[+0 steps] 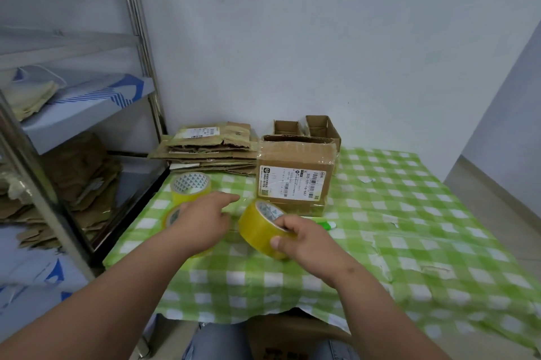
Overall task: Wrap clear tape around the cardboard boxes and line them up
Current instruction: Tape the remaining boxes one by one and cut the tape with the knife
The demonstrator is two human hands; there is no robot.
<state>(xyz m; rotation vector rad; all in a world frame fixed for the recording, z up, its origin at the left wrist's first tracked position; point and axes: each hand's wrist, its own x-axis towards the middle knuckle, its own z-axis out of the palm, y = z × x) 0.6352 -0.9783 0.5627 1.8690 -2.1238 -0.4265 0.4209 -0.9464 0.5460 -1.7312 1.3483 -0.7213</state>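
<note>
Right hand (304, 238) grips the tape roll (262, 228), core pointing up toward 1 o'clock. Left hand (202, 220) is open, index finger out, reaching toward 1 o'clock. The labelled box (295, 176) sits just beyond at 12 o'clock on the counter (409, 213), both hands about equally near. Two more rolls at 10 o'clock, flattened cardboard (210, 151) behind them. Path looks clear.

A plain pale wall (322, 37) closes the back of the room and meets a second wall (509, 113) at the right, where a strip of light floor (497, 213) shows. A table under a green-and-white checked cloth (409, 242) fills the middle. At the left stands a metal shelving rack (137, 37), its shelves stacked with flattened cardboard (82, 172).
</note>
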